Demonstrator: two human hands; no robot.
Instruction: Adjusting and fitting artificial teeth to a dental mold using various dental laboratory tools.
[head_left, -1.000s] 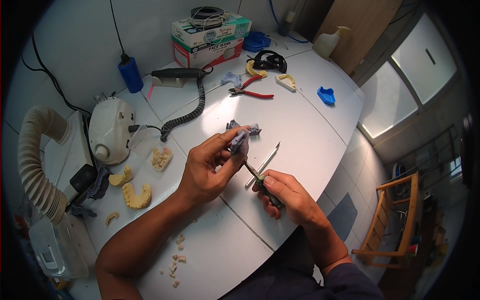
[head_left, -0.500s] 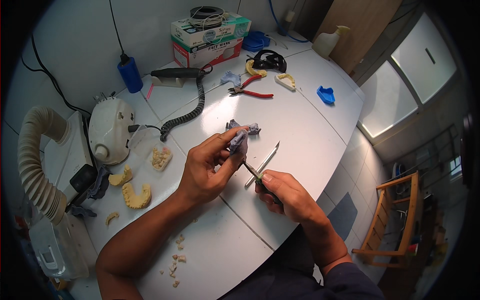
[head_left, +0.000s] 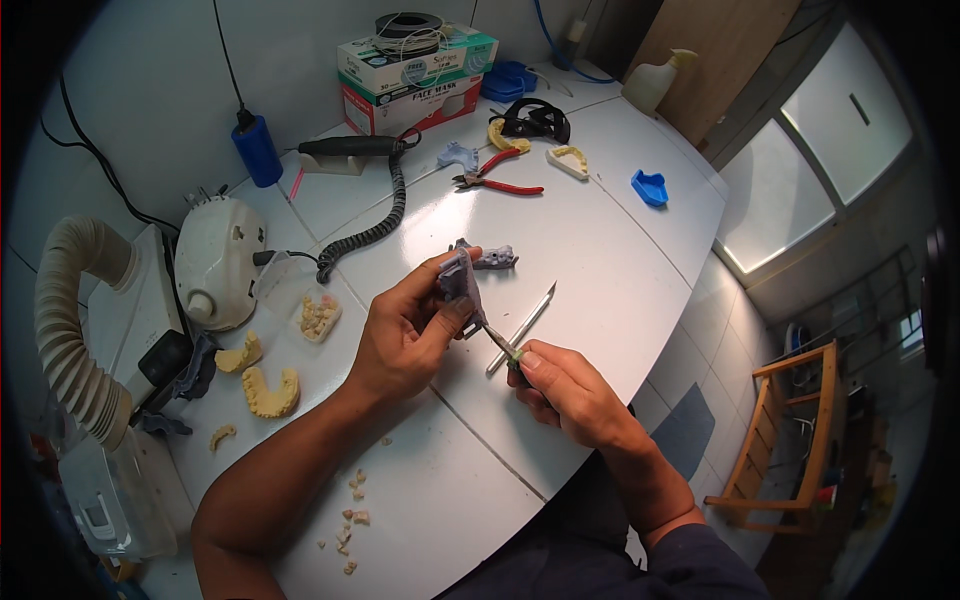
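My left hand (head_left: 398, 335) is closed around a grey-purple piece that looks like a dental impression (head_left: 457, 285), held up over the table with its long side turned to me. Gripped in my right hand (head_left: 578, 388) is a small knife (head_left: 499, 340) with a slim metal blade and some green near its grip. Its tip meets the lower right edge of the impression, by my left thumb. Most of the knife's handle is hidden in my fist. Behind the impression lies another grey piece (head_left: 498, 258). A silver pen-shaped craft knife (head_left: 527, 325) rests on the table beneath the blade.
Yellow dental casts (head_left: 271, 392) and a clear box of small teeth (head_left: 318, 318) lie left. Loose tooth-coloured bits (head_left: 358, 517) are scattered near my left forearm. Farther back are red-handled pliers (head_left: 507, 186), a coiled-cord handpiece (head_left: 355, 147) and a blue tray (head_left: 650, 188).
The impression has been turned in my left hand and shifted slightly left and down, showing more of its flat side. My right hand has moved little, keeping the knife at its edge.
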